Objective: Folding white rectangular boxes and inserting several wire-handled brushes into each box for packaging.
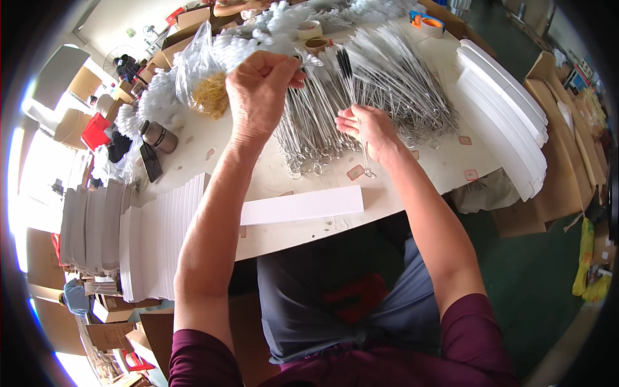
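Spanning most of the view, the table (425, 171) carries all items noted below. Card stacks (155, 238) lie fanned along its near-left edge; a second fanned stack (503, 109) curves down the right side. Wire brushes (387, 90), thin twisted stems with looped ends, form a wide heap at far centre. White fluffy brush heads (284, 26) pile up beyond them. One white card strip (303, 205) lies flat near the table's front edge. A clear bag (200, 71) holding yellow rubber bands (211, 95) sits far left.

Left hand (258, 90): raised above the heap, fingers pinched together on brush stems at their far ends. Right hand (367, 129): resting on the heap's near side, fingers curled around a few stems that hang toward the front. Tape rolls (432, 24) sit at the far right.
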`<state>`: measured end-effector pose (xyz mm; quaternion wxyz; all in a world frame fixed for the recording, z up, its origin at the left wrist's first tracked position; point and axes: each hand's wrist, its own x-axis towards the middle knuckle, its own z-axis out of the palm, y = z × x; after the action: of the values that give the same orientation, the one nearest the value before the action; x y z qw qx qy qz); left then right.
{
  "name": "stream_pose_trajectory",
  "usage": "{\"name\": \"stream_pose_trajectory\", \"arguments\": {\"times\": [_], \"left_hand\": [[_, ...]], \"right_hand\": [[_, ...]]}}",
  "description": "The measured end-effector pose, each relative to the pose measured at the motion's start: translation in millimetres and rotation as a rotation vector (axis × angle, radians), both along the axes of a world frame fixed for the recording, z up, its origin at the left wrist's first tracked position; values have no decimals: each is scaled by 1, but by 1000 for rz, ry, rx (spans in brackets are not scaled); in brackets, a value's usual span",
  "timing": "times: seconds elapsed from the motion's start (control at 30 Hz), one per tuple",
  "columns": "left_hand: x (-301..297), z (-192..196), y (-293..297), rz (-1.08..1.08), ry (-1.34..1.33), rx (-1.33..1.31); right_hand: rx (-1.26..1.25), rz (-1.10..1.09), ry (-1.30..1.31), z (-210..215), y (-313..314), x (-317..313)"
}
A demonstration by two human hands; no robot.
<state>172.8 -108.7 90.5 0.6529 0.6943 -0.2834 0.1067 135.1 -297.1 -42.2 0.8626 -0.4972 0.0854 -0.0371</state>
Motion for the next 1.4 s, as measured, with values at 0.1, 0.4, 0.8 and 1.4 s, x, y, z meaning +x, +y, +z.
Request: {"name": "stream_pose_trajectory", "arguments": {"times": [0.1, 0.4, 0.8, 1.4], "left_hand": [[-3, 19, 10, -11, -63, -137], [-40, 90, 69, -147, 8, -114], [-104, 85, 68, -407, 295, -139], [-124, -37, 81, -10, 483, -2]], "right_hand": [[79, -46, 47, -13, -5, 11], [-196, -178, -119, 2, -12, -12], [-197, 411, -309, 83, 22, -119], [-163, 568, 79, 17, 29, -226]]}}
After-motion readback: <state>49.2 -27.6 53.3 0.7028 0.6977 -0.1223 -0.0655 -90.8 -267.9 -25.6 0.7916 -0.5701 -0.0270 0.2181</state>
